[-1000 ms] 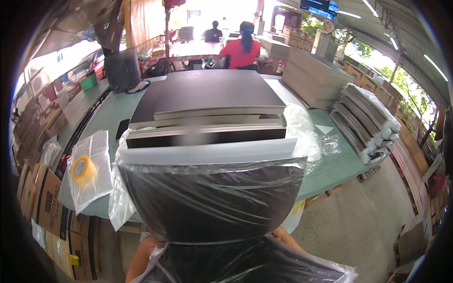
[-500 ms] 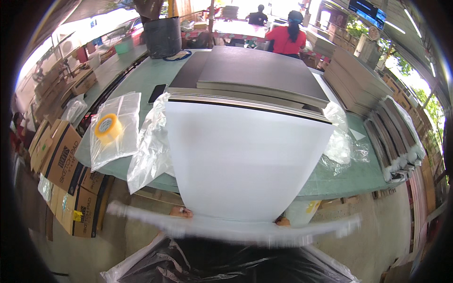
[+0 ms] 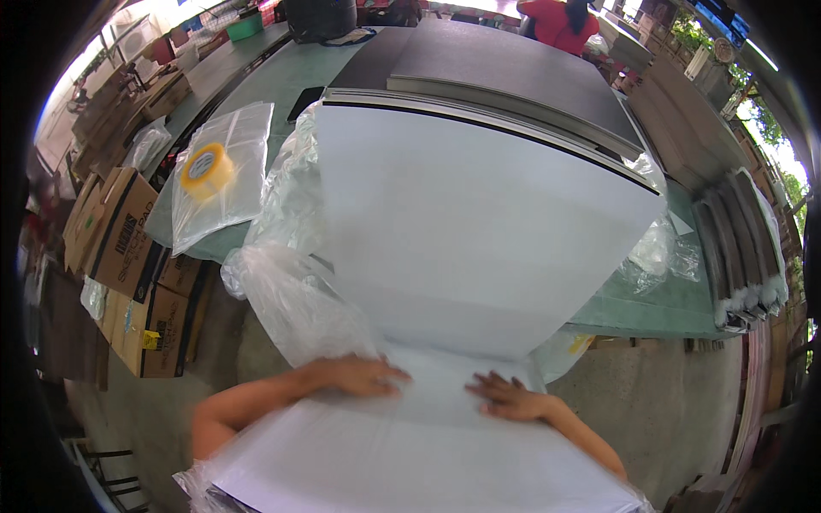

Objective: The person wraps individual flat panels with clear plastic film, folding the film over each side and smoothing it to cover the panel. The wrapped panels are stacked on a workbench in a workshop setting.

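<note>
Grey concrete floor (image 3: 676, 402) spreads below the near edge of the green table (image 3: 658, 311), and a long grey bench (image 3: 221, 70) runs along its left edge. Past its far right corner, a screen (image 3: 723, 20), a lit strip lamp (image 3: 761, 52) and sunlit foliage (image 3: 767, 126) show.

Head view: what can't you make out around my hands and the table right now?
All in the head view:
- Left hand and right hand: blurred fingers; pressing or hovering is unclear.
- Near white panel: its near side is cut off by the lower edge.
- Green table: part of its front hidden behind the far white panel.
- Person in red: cut off by the top edge.
</note>
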`<action>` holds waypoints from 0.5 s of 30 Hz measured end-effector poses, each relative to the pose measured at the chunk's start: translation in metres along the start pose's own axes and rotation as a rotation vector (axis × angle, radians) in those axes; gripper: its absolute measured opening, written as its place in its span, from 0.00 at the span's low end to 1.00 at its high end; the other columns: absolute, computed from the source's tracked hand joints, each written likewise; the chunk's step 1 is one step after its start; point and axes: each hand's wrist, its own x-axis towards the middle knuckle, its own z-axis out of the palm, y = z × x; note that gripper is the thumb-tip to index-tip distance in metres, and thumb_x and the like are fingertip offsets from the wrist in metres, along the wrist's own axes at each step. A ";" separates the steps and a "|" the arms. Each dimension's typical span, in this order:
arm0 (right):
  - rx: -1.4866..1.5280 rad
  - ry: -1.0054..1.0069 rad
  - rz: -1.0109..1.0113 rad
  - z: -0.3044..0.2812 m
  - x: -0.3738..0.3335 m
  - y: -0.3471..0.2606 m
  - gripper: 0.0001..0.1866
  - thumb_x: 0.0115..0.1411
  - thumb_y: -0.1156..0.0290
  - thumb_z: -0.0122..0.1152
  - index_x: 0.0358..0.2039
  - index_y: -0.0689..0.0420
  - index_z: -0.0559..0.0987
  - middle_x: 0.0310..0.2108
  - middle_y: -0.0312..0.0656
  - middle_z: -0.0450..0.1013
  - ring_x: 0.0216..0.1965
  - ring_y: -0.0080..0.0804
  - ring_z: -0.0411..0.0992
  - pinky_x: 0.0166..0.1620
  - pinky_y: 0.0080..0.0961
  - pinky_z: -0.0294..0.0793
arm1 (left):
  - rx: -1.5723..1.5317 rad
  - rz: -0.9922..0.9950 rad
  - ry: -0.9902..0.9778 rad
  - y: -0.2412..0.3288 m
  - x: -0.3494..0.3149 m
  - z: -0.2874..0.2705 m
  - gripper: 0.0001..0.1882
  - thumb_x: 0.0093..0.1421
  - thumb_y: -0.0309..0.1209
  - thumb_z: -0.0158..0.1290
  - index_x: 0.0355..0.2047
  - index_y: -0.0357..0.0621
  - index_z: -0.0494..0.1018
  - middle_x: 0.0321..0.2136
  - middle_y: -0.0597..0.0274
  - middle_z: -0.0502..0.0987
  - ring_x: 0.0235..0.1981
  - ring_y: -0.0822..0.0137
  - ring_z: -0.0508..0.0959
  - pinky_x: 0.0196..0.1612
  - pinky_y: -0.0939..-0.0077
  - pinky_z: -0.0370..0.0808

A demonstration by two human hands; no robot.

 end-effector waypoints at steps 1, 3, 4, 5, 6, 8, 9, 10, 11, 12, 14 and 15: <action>-0.012 0.121 0.192 0.009 0.018 0.035 0.34 0.55 0.42 0.33 0.58 0.46 0.48 0.60 0.45 0.38 0.61 0.43 0.31 0.57 0.49 0.33 | -0.064 -0.206 0.042 -0.019 0.011 -0.010 0.24 0.56 0.50 0.37 0.50 0.55 0.61 0.46 0.50 0.64 0.47 0.58 0.66 0.49 0.67 0.61; 0.121 0.161 0.237 0.001 0.043 0.068 0.37 0.53 0.38 0.33 0.57 0.50 0.50 0.59 0.46 0.41 0.60 0.43 0.36 0.59 0.41 0.37 | -0.057 -0.381 0.137 -0.058 0.034 -0.015 0.21 0.55 0.45 0.42 0.45 0.48 0.66 0.45 0.50 0.65 0.46 0.58 0.67 0.48 0.67 0.62; 0.012 0.079 0.247 -0.007 0.046 0.066 0.37 0.53 0.38 0.32 0.57 0.50 0.52 0.59 0.46 0.43 0.60 0.43 0.39 0.58 0.38 0.39 | -0.007 -0.206 0.157 -0.059 0.042 -0.019 0.19 0.54 0.42 0.43 0.43 0.46 0.66 0.44 0.50 0.65 0.44 0.58 0.67 0.46 0.67 0.63; -0.097 -0.003 0.259 -0.017 0.054 0.063 0.38 0.52 0.37 0.31 0.56 0.50 0.53 0.58 0.47 0.45 0.59 0.42 0.42 0.58 0.36 0.42 | 0.044 -0.031 0.176 -0.056 0.056 -0.022 0.17 0.54 0.40 0.45 0.41 0.44 0.67 0.42 0.50 0.66 0.42 0.57 0.68 0.45 0.67 0.63; -0.195 -0.101 0.269 -0.027 0.059 0.041 0.38 0.52 0.37 0.31 0.56 0.50 0.55 0.57 0.47 0.47 0.59 0.41 0.44 0.58 0.34 0.44 | 0.083 0.138 0.181 -0.036 0.066 -0.026 0.16 0.53 0.37 0.46 0.39 0.42 0.68 0.40 0.50 0.67 0.40 0.57 0.69 0.44 0.67 0.64; -0.022 -0.035 -0.076 -0.056 0.055 -0.027 0.35 0.51 0.39 0.40 0.52 0.53 0.62 0.52 0.48 0.57 0.55 0.39 0.53 0.55 0.32 0.51 | -0.108 0.179 0.488 0.070 0.055 -0.074 0.15 0.54 0.34 0.47 0.40 0.41 0.66 0.34 0.53 0.66 0.38 0.58 0.67 0.39 0.70 0.65; 0.153 -0.006 -0.187 -0.066 0.051 -0.058 0.31 0.51 0.45 0.46 0.49 0.53 0.64 0.49 0.46 0.60 0.52 0.38 0.57 0.53 0.30 0.55 | -0.212 0.327 0.509 0.109 0.041 -0.092 0.18 0.55 0.37 0.46 0.44 0.42 0.64 0.36 0.54 0.63 0.40 0.60 0.65 0.41 0.72 0.64; 0.323 0.016 -0.302 -0.075 0.044 -0.078 0.27 0.51 0.50 0.52 0.46 0.54 0.67 0.46 0.45 0.63 0.49 0.36 0.60 0.51 0.29 0.59 | -0.198 0.464 0.525 0.136 0.022 -0.104 0.20 0.55 0.38 0.46 0.46 0.43 0.62 0.38 0.54 0.62 0.42 0.61 0.64 0.43 0.72 0.63; 0.345 0.139 -0.405 -0.084 0.035 -0.092 0.24 0.50 0.55 0.54 0.45 0.54 0.67 0.44 0.43 0.64 0.47 0.35 0.61 0.49 0.28 0.60 | -0.192 0.605 0.559 0.152 0.007 -0.110 0.22 0.55 0.38 0.47 0.48 0.44 0.61 0.39 0.54 0.62 0.44 0.62 0.63 0.45 0.72 0.62; 0.386 0.285 -0.514 -0.093 0.027 -0.097 0.22 0.50 0.60 0.56 0.44 0.55 0.67 0.42 0.42 0.66 0.45 0.33 0.63 0.47 0.27 0.62 | -0.094 0.624 0.729 0.151 0.000 -0.120 0.23 0.55 0.39 0.47 0.49 0.44 0.60 0.40 0.54 0.62 0.44 0.60 0.63 0.45 0.71 0.62; 0.422 0.589 -0.644 -0.097 0.012 -0.097 0.19 0.48 0.68 0.58 0.42 0.55 0.68 0.39 0.39 0.67 0.42 0.31 0.65 0.44 0.25 0.64 | 0.109 0.704 1.052 0.138 -0.022 -0.137 0.24 0.55 0.39 0.47 0.51 0.45 0.58 0.43 0.54 0.63 0.44 0.57 0.64 0.45 0.71 0.63; 0.413 0.664 -0.693 -0.102 0.015 -0.091 0.19 0.48 0.71 0.58 0.42 0.56 0.68 0.39 0.39 0.67 0.41 0.29 0.65 0.43 0.25 0.65 | -0.133 0.614 1.021 0.124 -0.017 -0.132 0.24 0.54 0.39 0.48 0.50 0.44 0.59 0.45 0.54 0.62 0.45 0.58 0.63 0.45 0.71 0.62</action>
